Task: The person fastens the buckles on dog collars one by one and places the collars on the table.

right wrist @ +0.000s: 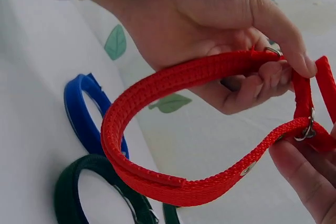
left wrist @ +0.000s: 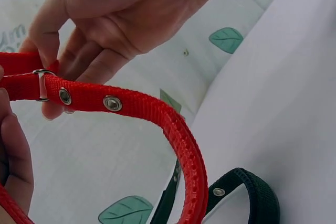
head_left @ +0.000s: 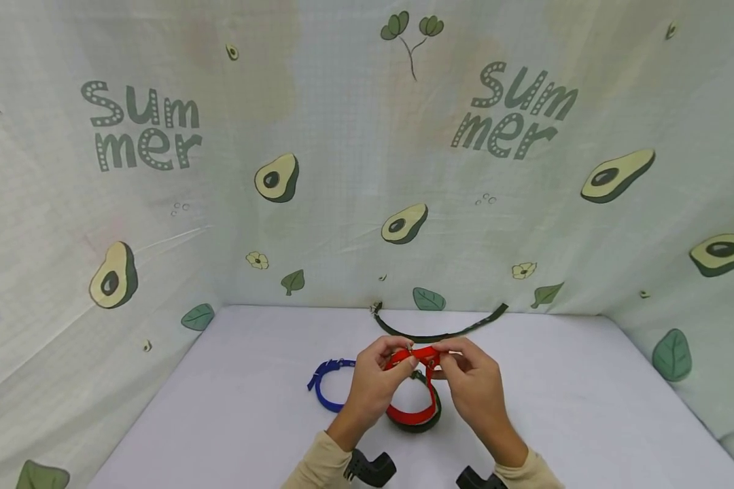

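Note:
A red collar (head_left: pixel 411 415) with metal eyelets is held up above the table between both hands. My left hand (head_left: pixel 376 384) pinches it on the left side of the metal buckle (left wrist: pixel 42 84). On the other side of the buckle, my right hand (head_left: pixel 476 384) pinches the strap between thumb and fingers. The collar's padded loop (right wrist: pixel 116 145) hangs below the hands. In the right wrist view, a strap end runs through the metal fitting (right wrist: pixel 308 129), partly hidden by fingers. Behind the red loop, a dark green collar (right wrist: pixel 68 192) lies on the table, curled into a ring.
A blue collar (head_left: pixel 322 388) lies curled left of the hands, partly covered by the left forearm. Farther back, a dark green strap (head_left: pixel 434 337) lies stretched in a curve near the patterned cloth backdrop (head_left: pixel 342 258). The white table (head_left: pixel 220 407) extends to both sides.

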The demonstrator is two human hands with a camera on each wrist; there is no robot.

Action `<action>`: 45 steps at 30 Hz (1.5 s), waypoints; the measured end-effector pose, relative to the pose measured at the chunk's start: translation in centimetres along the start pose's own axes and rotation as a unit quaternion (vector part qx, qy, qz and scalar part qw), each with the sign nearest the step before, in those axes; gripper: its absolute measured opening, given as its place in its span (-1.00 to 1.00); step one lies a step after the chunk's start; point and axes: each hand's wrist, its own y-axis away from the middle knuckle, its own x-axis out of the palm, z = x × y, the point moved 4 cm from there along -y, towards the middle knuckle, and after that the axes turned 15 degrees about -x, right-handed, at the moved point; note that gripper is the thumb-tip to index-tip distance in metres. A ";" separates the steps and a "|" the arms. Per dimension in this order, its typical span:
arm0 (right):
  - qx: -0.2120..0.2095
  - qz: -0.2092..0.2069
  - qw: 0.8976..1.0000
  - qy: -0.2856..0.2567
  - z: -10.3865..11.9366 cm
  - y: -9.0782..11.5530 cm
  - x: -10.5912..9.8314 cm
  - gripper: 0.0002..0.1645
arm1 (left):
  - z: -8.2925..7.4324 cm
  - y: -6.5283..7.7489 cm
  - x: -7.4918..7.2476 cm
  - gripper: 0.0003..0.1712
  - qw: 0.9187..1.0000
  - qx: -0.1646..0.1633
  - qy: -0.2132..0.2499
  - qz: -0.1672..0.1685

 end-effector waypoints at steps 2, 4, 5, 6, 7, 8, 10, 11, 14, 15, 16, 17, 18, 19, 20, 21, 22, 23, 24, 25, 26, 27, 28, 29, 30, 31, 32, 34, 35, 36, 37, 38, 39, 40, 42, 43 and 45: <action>0.028 -0.010 1.000 0.000 -0.2 0.2 0.1 -0.74 | 0.0 0.0 0.0 -0.66 1.000 -0.004 0.004 0.002; 0.033 -0.008 0.999 0.005 -0.2 0.4 0.1 -0.72 | 0.1 0.1 0.0 -0.67 1.000 -0.008 0.008 0.005; 0.027 -0.006 1.000 0.007 -0.2 0.5 0.2 -0.71 | 0.1 0.1 -0.1 -0.67 1.000 -0.010 0.010 0.006; 0.017 -0.003 1.000 0.009 -0.2 0.5 0.2 -0.69 | 0.2 0.2 -0.1 -0.68 1.000 -0.010 0.011 0.006; 0.002 0.001 1.000 0.010 -0.1 0.6 0.3 -0.67 | 0.3 0.2 -0.2 -0.67 1.000 -0.010 0.013 0.007; -0.015 0.005 1.000 0.012 -0.1 0.6 0.3 -0.65 | 0.3 0.2 -0.3 -0.67 1.000 -0.008 0.014 0.006; -0.050 0.013 0.998 0.021 0.1 0.6 0.5 -0.62 | 0.4 0.2 -0.4 -0.66 1.000 -0.005 0.009 0.005; -0.065 0.016 0.997 0.027 0.1 0.6 0.5 -0.60 | 0.5 0.2 -0.5 -0.66 1.000 -0.005 0.009 0.005; -0.101 0.028 0.992 0.066 0.3 0.6 0.6 -0.56 | 0.9 0.2 -0.5 -0.66 1.000 -0.010 0.003 0.007; -0.111 0.034 0.990 0.080 0.3 0.7 0.7 -0.54 | 1.0 0.2 -0.5 -0.67 1.000 -0.014 0.000 0.006; -0.120 0.039 0.988 0.091 0.4 0.8 0.7 -0.54 | 1.1 0.2 -0.5 -0.68 1.000 -0.017 0.000 0.006; -0.126 0.044 0.986 0.100 0.4 0.8 0.7 -0.53 | 1.2 0.2 -0.5 -0.69 1.000 -0.018 0.002 0.007; -0.132 0.049 0.984 0.106 0.4 0.8 0.7 -0.53 | 1.3 0.2 -0.5 -0.70 1.000 -0.020 0.001 0.007; -0.135 0.055 0.983 0.108 0.4 0.8 0.8 -0.54 | 1.4 0.2 -0.4 -0.71 1.000 -0.021 0.003 0.006; -0.137 0.059 0.983 0.107 0.4 0.8 0.8 -0.54 | 1.5 0.2 -0.4 -0.72 1.000 -0.023 0.005 0.006; -0.137 0.063 0.983 0.107 0.5 0.8 0.8 -0.55 | 1.5 0.1 -0.3 -0.72 1.000 -0.024 0.005 0.005; -0.137 0.063 0.983 0.107 0.4 0.8 0.7 -0.56 | 1.6 0.1 -0.3 -0.72 1.000 -0.027 0.007 0.005; -0.136 0.062 0.983 0.105 0.4 0.8 0.7 -0.55 | 1.6 0.0 -0.2 -0.71 1.000 -0.028 0.009 0.005; -0.133 0.062 0.984 0.105 0.4 0.7 0.6 -0.56 | 1.6 0.0 -0.2 -0.70 1.000 -0.028 0.010 0.004; -0.129 0.061 0.984 0.105 0.4 0.7 0.6 -0.56 | 1.6 0.0 -0.2 -0.69 1.000 -0.028 0.010 0.003; -0.125 0.058 0.985 0.106 0.3 0.7 0.5 -0.56 | 1.6 0.0 -0.2 -0.68 1.000 -0.028 0.009 0.002; -0.121 0.056 0.985 0.106 0.3 0.7 0.5 -0.57 | 1.6 0.0 -0.2 -0.68 1.000 -0.027 0.008 0.001; -0.117 0.054 0.986 0.106 0.2 0.7 0.4 -0.56 | 1.6 -0.1 -0.2 -0.67 1.000 -0.025 0.009 0.001; -0.114 0.054 0.986 0.106 0.2 0.7 0.4 -0.57 | 1.6 -0.1 -0.2 -0.66 1.000 -0.022 0.007 0.001; -0.108 0.053 0.987 0.104 0.1 0.7 0.3 -0.58 | 1.5 -0.1 -0.2 -0.66 1.000 -0.018 0.002 0.000; -0.104 0.051 0.988 0.103 0.0 0.6 0.3 -0.58 | 1.4 -0.1 -0.2 -0.66 1.000 -0.015 -0.001 -0.001; -0.101 0.048 0.989 0.100 -0.1 0.6 0.3 -0.59 | 1.4 -0.1 -0.2 -0.65 1.000 -0.013 -0.003 -0.002; -0.096 0.037 0.990 0.093 -0.2 0.5 0.2 -0.61 | 1.2 -0.2 -0.1 -0.65 1.000 -0.008 -0.007 -0.003; -0.093 0.030 0.991 0.087 -0.2 0.4 0.1 -0.61 | 1.2 -0.2 -0.1 -0.65 1.000 -0.005 -0.007 -0.003; -0.090 0.023 0.992 0.081 -0.3 0.4 0.1 -0.62 | 1.1 -0.2 0.0 -0.65 1.000 -0.003 -0.008 -0.003; -0.088 0.016 0.993 0.077 -0.2 0.3 0.0 -0.63 | 1.0 -0.2 0.0 -0.66 1.000 0.000 -0.008 -0.003; -0.086 0.011 0.994 0.073 -0.2 0.3 0.0 -0.64 | 1.0 -0.2 0.1 -0.66 1.000 0.001 -0.007 -0.004; -0.083 0.007 0.994 0.069 -0.2 0.2 -0.1 -0.65 | 0.9 -0.2 0.1 -0.67 1.000 0.005 -0.008 -0.004; -0.080 0.004 0.995 0.067 -0.2 0.2 -0.1 -0.66 | 0.8 -0.2 0.2 -0.68 1.000 0.008 -0.008 -0.004; -0.073 0.001 0.995 0.069 -0.2 0.0 -0.1 -0.68 | 0.6 -0.2 0.3 -0.68 1.000 0.015 -0.008 -0.006; -0.069 0.001 0.995 0.070 -0.2 0.0 -0.1 -0.68 | 0.5 -0.2 0.3 -0.68 1.000 0.017 -0.007 -0.007; -0.062 0.000 0.995 0.076 -0.2 -0.1 -0.1 -0.69 | 0.4 -0.1 0.4 -0.67 1.000 0.018 -0.004 -0.008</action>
